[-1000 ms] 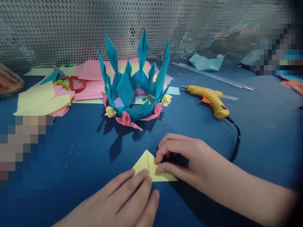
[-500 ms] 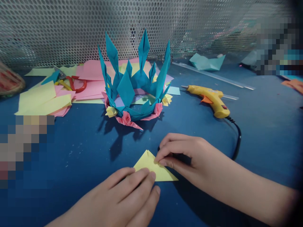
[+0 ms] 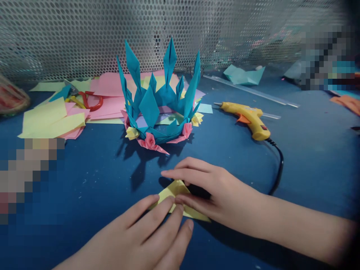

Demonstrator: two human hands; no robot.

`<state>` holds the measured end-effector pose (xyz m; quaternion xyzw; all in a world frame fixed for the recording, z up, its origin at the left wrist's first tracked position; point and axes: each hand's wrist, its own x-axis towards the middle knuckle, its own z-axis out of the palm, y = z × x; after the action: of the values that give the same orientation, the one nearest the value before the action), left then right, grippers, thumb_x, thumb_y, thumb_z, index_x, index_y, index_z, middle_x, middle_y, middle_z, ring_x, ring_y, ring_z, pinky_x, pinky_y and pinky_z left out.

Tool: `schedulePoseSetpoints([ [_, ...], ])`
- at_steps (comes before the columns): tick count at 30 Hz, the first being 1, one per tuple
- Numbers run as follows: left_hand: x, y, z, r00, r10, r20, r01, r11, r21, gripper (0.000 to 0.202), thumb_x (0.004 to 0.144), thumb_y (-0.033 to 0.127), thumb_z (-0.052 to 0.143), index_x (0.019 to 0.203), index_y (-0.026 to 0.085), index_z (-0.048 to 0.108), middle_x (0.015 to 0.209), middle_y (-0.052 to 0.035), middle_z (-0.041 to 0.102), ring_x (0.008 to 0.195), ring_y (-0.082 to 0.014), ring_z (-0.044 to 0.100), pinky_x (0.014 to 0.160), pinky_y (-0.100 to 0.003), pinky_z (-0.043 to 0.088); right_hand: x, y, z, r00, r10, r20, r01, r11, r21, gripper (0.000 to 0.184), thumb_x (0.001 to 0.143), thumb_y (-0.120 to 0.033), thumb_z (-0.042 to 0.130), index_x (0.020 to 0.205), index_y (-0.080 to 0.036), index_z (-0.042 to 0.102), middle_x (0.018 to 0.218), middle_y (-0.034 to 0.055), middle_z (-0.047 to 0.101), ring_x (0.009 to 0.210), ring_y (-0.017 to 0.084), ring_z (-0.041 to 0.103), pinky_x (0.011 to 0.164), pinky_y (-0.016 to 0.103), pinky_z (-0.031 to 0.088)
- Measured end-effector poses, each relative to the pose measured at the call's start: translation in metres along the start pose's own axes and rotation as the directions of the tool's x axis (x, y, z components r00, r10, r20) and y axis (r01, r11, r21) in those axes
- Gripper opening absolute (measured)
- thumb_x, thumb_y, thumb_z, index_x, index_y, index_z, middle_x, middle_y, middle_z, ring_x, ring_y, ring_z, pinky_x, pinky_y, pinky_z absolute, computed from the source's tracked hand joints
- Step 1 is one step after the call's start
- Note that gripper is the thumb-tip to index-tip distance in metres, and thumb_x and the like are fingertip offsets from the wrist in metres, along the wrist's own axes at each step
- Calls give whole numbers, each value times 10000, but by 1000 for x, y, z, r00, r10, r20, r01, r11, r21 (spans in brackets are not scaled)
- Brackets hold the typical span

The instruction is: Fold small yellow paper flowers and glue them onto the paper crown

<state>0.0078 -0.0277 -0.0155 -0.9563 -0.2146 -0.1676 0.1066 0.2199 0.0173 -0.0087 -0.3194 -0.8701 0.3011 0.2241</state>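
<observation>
A small yellow sheet of folded paper (image 3: 194, 212) lies in front of me on the blue table, its middle partly covered by my hands. My left hand (image 3: 143, 232) lies open over its near left side, fingertips pressing on it and thumb apart. From the right, my right hand (image 3: 213, 191) has its thumb on the paper's middle and a fingertip at its top corner, with the index finger stretched out above. Just beyond stands a blue origami crown (image 3: 149, 108) with tall points, and pink and yellow folded paper pieces around its base.
A yellow glue gun (image 3: 244, 114) with a black cord (image 3: 280, 165) lies at the right. Behind it are a clear stick (image 3: 253, 92) and a light blue folded paper (image 3: 243, 75). Red-handled scissors (image 3: 94, 103) rest among coloured sheets (image 3: 45, 116) at the left. A perforated metal panel (image 3: 98, 33) closes the back.
My right hand has moved left over the paper, its thumb now at the middle and its index finger stretched past the top corner. My left hand has barely moved. The view has shifted slightly.
</observation>
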Motion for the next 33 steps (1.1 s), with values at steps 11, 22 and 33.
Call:
schedulePoseSetpoints([
  [11,-5,0,-1,1000,-10,9,10,998,-58,286,990,266,394,1127,205,637,1171,-3,697,1169,-176,553,1142,-380,183,-3,-13,-1,936,345,-70,-332,932,147,106,853,-201,601,747,-190,597,584,-55,578,489,62,510,446,149,385],
  [22,-10,-2,6,976,-201,86,208,974,-94,506,993,444,297,1316,114,504,1297,-74,602,1215,-206,496,1083,-315,302,-6,-8,1,927,280,-249,-312,945,-95,366,777,-140,670,1121,-212,569,843,13,601,572,108,560,527,227,511],
  [33,-12,-4,-4,946,-158,283,174,984,-29,625,925,432,448,1455,141,292,1498,-76,389,1397,-235,271,1099,-413,269,-3,-7,-5,951,78,-300,-138,973,-187,134,871,-111,572,932,-211,636,886,35,686,872,181,629,789,331,545],
])
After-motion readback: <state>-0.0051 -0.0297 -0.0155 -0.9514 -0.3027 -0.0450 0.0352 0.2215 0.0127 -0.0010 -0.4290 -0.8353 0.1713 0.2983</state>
